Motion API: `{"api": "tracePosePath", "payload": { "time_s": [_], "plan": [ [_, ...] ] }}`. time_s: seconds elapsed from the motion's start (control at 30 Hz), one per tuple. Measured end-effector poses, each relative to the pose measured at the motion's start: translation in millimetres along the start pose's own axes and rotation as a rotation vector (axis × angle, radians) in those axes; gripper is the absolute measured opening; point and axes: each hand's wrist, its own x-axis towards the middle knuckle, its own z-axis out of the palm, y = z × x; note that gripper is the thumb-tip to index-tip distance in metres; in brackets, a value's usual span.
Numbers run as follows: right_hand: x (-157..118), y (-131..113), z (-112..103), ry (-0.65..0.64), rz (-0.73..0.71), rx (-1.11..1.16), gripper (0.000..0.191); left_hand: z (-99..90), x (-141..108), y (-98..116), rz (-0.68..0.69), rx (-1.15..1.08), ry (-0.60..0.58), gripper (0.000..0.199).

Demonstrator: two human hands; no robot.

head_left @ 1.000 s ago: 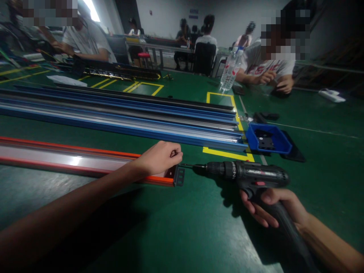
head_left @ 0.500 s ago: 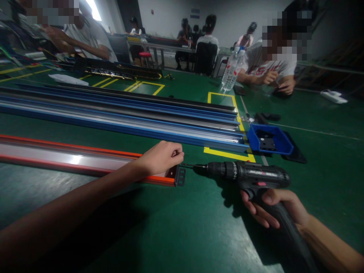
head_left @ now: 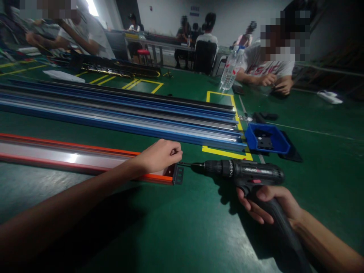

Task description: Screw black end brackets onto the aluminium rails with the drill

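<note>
A long orange-edged metal channel point(head_left: 71, 157) lies across the left, with a black slotted end plate point(head_left: 178, 176) at its right end. My left hand point(head_left: 160, 155) is closed over that end, its fingers pinched; what they hold, if anything, is hidden. My right hand point(head_left: 267, 203) is wrapped round the grip of a black power drill point(head_left: 253, 172). The drill lies level, and its long thin bit point(head_left: 190, 164) points left, its tip at the end plate beside my left fingers.
Several blue and black metal channels point(head_left: 170, 129) lie behind. Right of them stands a blue bin point(head_left: 267, 146) with black parts. Farther back are plastic bottles point(head_left: 230, 70), a white object point(head_left: 330, 96) and a person's hands point(head_left: 274, 81). Other people sit around the room.
The drill and my right hand appear slightly farther left, and the whole view has shifted a little. Both hands keep their grasp. The person at the back left has moved their arms.
</note>
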Motion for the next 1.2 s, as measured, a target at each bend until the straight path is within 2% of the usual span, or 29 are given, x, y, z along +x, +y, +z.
{"api": "tracePosePath", "payload": {
  "time_s": [0.57,1.2],
  "plan": [
    [3.6,-0.5,-6.3,0.039,0.043,-0.028,0.031,-0.1,1.3,0.1,-0.001,0.051,-0.015,0.035],
    [1.7,0.5,-12.0,0.062,0.074,-0.013,0.031,3.5,2.0,-6.3,0.038,0.084,0.031,0.038]
  ]
}}
